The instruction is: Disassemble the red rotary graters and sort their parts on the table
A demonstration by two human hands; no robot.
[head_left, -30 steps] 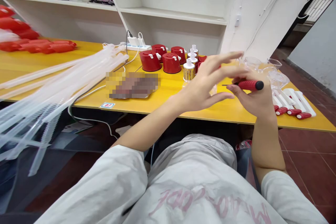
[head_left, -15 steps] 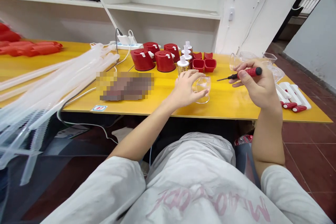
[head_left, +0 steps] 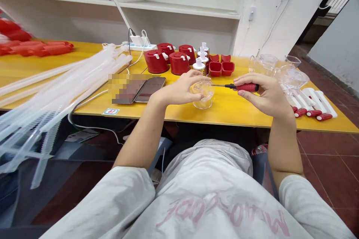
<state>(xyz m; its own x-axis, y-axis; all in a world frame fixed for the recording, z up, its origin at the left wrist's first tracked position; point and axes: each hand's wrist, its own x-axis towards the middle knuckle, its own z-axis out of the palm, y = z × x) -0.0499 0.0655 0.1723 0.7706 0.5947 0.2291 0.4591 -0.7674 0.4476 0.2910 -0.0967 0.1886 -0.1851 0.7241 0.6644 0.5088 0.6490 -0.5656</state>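
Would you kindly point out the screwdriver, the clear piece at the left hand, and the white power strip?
Screwdriver (head_left: 248,87), head view: on its red handle.
Clear piece (head_left: 208,92), head view: on its rounded body.
White power strip (head_left: 141,48), head view: on its front side.

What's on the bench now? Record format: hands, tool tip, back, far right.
left hand: grips clear plastic part, fingers over top
right hand: holds red-handled screwdriver
tool tip: at the part's side; contact unclear
back: four red housings, white-topped cylinders, open red pieces
far right: more clear pieces, white pieces with red ends
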